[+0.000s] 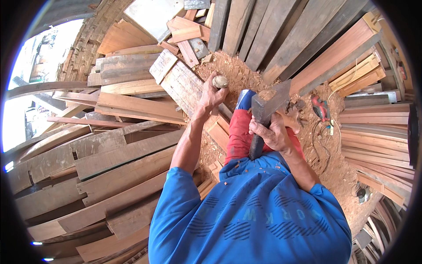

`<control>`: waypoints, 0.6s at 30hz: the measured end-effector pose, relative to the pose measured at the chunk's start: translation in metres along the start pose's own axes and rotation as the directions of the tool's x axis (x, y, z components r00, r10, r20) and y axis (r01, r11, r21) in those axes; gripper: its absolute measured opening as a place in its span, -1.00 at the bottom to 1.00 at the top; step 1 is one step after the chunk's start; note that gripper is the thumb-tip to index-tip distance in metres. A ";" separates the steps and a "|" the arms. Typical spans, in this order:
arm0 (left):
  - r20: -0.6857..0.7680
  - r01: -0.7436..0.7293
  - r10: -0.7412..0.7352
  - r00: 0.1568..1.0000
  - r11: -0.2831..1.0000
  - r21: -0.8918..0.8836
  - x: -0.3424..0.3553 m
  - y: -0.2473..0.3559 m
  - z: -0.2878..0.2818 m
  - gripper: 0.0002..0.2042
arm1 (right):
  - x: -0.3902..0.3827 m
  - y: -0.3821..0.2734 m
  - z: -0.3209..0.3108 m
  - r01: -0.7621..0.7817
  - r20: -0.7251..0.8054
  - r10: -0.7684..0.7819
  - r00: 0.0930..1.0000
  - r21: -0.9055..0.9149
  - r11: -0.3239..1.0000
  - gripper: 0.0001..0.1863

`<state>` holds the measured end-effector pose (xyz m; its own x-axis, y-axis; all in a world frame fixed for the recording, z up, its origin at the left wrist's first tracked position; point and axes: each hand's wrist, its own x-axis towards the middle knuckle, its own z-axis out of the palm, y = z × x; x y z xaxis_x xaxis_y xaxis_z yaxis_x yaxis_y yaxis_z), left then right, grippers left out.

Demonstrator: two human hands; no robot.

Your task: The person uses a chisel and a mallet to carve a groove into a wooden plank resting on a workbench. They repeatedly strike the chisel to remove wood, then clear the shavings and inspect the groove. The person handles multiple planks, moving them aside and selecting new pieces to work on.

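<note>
My left hand (214, 95) is closed round a piece of wood with a pale rounded end (220, 82), held above a worn whitish plank (184, 83). How far the piece reaches below the fist is hidden. In front of my lap, my right hand (271, 133) grips a hatchet (263, 110) close to its dark head. The broad grey blade points away to the far right, and a dark thick part hangs down toward my shirt. The two hands are apart, and the hatchet does not touch the wood piece.
Wood shavings (325, 145) cover the floor. A red and black power tool (321, 108) with a cord lies to the right. Stacked boards (127, 154) fill the left side, long beams (268, 35) the far side, and more planks (373, 141) the right.
</note>
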<state>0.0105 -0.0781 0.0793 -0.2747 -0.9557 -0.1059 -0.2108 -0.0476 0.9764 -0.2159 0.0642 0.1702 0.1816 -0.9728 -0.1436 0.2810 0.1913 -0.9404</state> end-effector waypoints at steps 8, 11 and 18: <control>0.006 -0.008 0.007 1.000 0.987 0.159 0.017 -0.031 0.010 -0.80 | 0.001 0.016 -0.023 -0.031 0.024 0.028 0.999 0.104 0.994 -0.81; 0.036 -0.056 0.049 0.998 0.969 0.242 0.018 -0.015 0.024 -0.83 | 0.011 0.016 -0.036 0.033 -0.117 -0.040 0.992 -0.066 0.997 -0.85; 0.178 -0.108 0.067 0.982 0.966 0.235 0.016 -0.017 0.027 -0.78 | 0.024 -0.065 -0.056 0.186 -0.495 -0.294 0.817 -0.256 0.948 -0.86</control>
<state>-0.0160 -0.0851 0.0553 -0.4506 -0.8898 -0.0724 -0.3944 0.1257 0.9103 -0.2829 0.0213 0.2106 -0.4008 -0.9161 0.0068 0.0588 -0.0331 -0.9977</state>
